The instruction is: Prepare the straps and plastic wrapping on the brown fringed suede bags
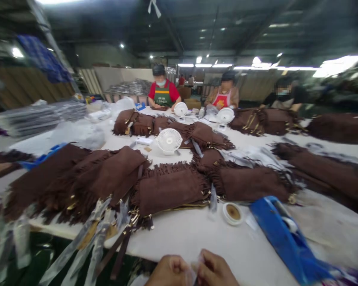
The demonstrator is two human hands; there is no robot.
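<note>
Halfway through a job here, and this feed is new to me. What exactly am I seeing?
There's no machine: a person works bare-handed, filmed by one head-worn camera looking forward and down. At the bottom, the left hand and right hand pinch something pale between them, too blurred to name. On the white table lie brown fringed pieces, a white fan and what looks like a blue tape dispenser. Across it are co-workers.

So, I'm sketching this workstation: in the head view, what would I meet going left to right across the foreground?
Dark brown hanging straps, bare left hand, small whitish translucent piece, bare right hand, long blue plastic tape dispenser.
</note>
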